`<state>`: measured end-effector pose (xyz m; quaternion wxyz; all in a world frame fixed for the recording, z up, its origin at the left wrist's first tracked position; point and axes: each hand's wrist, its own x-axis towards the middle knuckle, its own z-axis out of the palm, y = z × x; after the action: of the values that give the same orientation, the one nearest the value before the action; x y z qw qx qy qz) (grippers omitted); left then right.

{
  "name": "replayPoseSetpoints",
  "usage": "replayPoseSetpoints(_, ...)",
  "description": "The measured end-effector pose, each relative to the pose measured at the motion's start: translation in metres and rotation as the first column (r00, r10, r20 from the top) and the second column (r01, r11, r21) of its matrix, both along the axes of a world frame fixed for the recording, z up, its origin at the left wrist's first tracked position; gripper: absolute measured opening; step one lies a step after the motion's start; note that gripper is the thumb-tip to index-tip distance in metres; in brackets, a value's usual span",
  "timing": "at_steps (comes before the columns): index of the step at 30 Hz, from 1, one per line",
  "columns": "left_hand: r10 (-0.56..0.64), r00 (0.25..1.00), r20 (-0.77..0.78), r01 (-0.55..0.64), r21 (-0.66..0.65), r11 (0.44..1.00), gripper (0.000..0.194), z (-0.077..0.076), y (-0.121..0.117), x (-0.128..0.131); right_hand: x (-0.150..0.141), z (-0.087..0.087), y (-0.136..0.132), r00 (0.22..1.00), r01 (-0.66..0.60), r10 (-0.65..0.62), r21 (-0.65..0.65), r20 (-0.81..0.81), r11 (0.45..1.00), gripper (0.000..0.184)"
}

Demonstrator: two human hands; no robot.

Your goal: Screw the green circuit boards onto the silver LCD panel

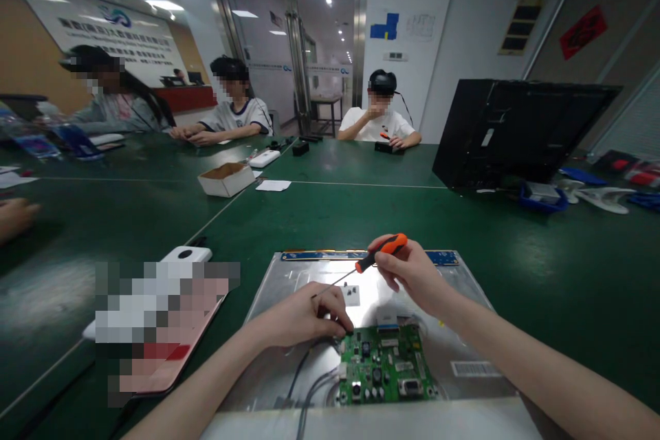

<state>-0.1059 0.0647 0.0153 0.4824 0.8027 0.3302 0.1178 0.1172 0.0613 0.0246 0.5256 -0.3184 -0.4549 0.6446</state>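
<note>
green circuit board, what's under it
A silvery metal panel shows around the green circuit board, extending beyond its edges; whatever lies directly under the board is covered and cannot be seen.

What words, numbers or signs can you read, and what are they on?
None reads clearly enough.
Wall sign: Chinese characters and smaller lettering, too blurred.
Red paper: dark character, blurred.
Glass doors: lettering too small.
Striped label on the metal panel: too small.
Blue strip: marks too small.
Green circuit board: markings too small.
</note>
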Motion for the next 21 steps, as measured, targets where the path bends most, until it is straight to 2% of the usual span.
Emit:
replayPoseSetpoints(3, -0.015, 1.0, -0.003, 0.015, 0.018, 1.0, 0.013, -0.001, 0.001, 0.001, 0.002, 0.019, -0.011, 0.98, -0.008, -0.031, 0.194, 0.196, 0.981, 0.027)
replayPoseSetpoints(7, 0.0, 1.0, -0.018, 0.001, 0.018, 1.0, 0.014, -0.003, 0.001, 0.002, 0.005, 0.035, -0.026, 0.907, -0.046, -0.153, 0.455, 0.392, 0.889, 0.036)
replayPoseSetpoints(10, 0.01, 1.0, -0.027, -0.009, 0.026, 1.0, 0.015, -0.005, 0.0, 0.002, 0.005, 0.034, -0.033, 0.842, -0.121, -0.235, 0.594, 0.486, 0.795, 0.039)
replayPoseSetpoints(13, 0.031, 0.998, -0.047, -0.03, 0.02, 0.999, 0.012, -0.008, -0.001, 0.002, 0.004, 0.027, -0.036, 0.763, -0.184, -0.38, 0.738, 0.524, 0.649, 0.039)
replayPoseSetpoints(16, 0.052, 0.997, -0.056, -0.053, -0.013, 0.999, 0.011, -0.01, 0.0, 0.001, 0.002, 0.022, -0.037, 0.713, -0.236, -0.477, 0.816, 0.514, 0.527, 0.039)
replayPoseSetpoints(19, 0.045, 0.997, -0.059, -0.046, -0.013, 0.999, 0.008, -0.01, 0.0, 0.001, 0.001, 0.024, -0.038, 0.67, -0.281, -0.522, 0.83, 0.529, 0.481, 0.032)
replayPoseSetpoints(21, 0.044, 0.997, -0.063, -0.045, -0.009, 0.999, 0.007, -0.008, 0.0, 0.002, 0.0, 0.028, -0.037, 0.648, -0.312, -0.525, 0.821, 0.552, 0.478, 0.03)
